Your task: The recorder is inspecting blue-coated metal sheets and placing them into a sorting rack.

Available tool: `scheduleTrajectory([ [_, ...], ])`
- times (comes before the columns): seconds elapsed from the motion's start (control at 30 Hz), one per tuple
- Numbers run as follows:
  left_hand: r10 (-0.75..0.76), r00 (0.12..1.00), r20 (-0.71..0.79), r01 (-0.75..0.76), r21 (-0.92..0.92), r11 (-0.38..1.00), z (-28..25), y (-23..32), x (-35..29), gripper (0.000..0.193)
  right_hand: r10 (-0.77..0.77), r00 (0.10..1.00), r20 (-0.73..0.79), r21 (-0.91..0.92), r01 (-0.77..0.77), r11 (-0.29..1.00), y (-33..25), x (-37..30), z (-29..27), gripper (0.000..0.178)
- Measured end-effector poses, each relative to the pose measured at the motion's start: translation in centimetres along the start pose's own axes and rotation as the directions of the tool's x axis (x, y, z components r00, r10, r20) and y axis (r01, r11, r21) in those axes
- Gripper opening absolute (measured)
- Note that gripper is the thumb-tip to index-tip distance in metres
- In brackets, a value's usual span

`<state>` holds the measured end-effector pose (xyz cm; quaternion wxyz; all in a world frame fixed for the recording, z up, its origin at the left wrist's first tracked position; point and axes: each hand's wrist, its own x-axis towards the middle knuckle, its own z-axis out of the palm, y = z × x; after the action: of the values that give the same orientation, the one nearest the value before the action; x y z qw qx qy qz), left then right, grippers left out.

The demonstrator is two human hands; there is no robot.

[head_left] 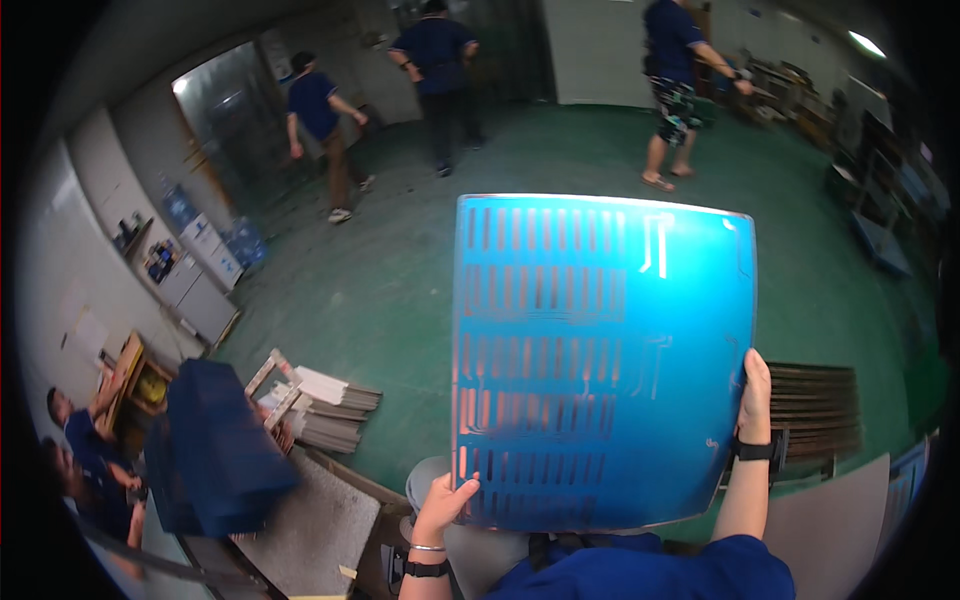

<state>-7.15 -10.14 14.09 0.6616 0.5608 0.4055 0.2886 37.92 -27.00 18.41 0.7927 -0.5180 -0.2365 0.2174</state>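
A large, nearly square blue panel (675, 400) is held up in front of me. Rows of copper-coloured strips run down its left part, thin pale line patterns mark the right, and a narrow light rim borders it. At its lower left corner, my left hand (445, 507) grips the edge, thumb on the front face. Higher up, my right hand (757, 398) clasps the right edge. The fingers behind the panel are hidden on both sides.
Three people in dark blue shirts stand or walk across the green floor (400, 260). At left are a blurred dark blue stack (215, 450), a grey-topped table (320, 530) and more people. Slatted brown pieces (815, 408) lie at right, beside a pale board (835, 515).
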Motion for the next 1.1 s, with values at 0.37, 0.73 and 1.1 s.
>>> scheduleTrajectory([
  [0.37,0.075,0.99,0.117,-0.076,0.003,0.997,-2.6,0.5,-0.3,0.042,0.109,0.994,0.032,0.084,-0.111,0.99,3.5,0.9,-0.2,0.031],
  [0.73,0.346,0.921,-0.177,-0.346,-0.777,0.525,7.7,1.0,0.1,0.047,0.203,0.979,-0.005,0.482,-0.175,0.858,8.5,-0.8,9.5,0.039],
  [1.1,0.115,0.878,-0.465,-0.407,-0.598,0.69,-2.1,-1.6,-3.8,0.04,0.235,0.958,0.166,0.393,-0.282,0.875,10.2,3.3,4.4,0.042],
])
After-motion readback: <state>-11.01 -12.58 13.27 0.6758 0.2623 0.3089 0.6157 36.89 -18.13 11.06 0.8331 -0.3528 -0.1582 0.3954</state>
